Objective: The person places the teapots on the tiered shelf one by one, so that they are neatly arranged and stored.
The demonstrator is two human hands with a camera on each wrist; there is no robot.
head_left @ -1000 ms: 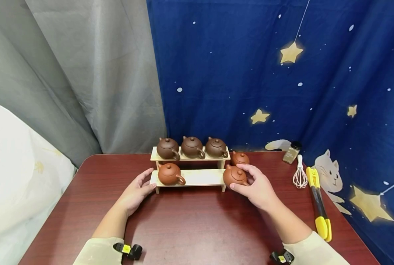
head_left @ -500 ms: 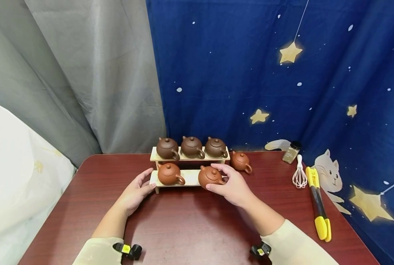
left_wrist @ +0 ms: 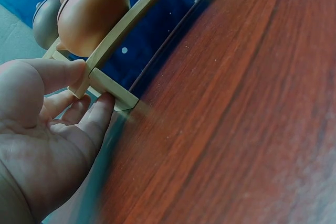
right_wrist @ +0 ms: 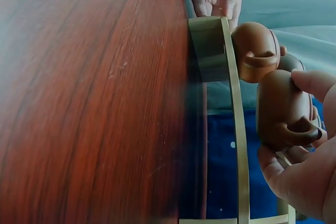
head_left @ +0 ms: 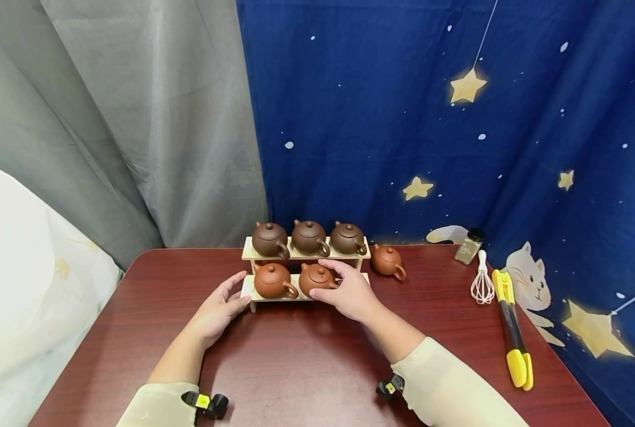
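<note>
My right hand (head_left: 349,293) holds a reddish-brown clay teapot (head_left: 314,277), thumb in front and fingers behind near its handle. In the right wrist view, a narrow gap shows between that teapot (right_wrist: 281,106) and the lower board of a two-step wooden shelf (head_left: 249,250). Another reddish-brown teapot (head_left: 271,281) stands at the lower step's left, spout to the left. My left hand (head_left: 216,314) grips the shelf's left end; in the left wrist view, the thumb presses on the board (left_wrist: 131,23) and fingers reach beneath, touching the leg.
On the upper step stand three dark brown teapots (head_left: 309,238). A reddish-brown teapot (head_left: 386,261) is on the table (head_left: 296,367) right of the shelf. Farther right lie a small jar (head_left: 469,248), a white whisk (head_left: 483,281) and yellow-black tongs (head_left: 512,326). Curtains hang behind.
The right hand has carried its teapot leftward from the shelf's right end to beside the left teapot. The teapot on the table at right is now uncovered. My left hand stays put.
</note>
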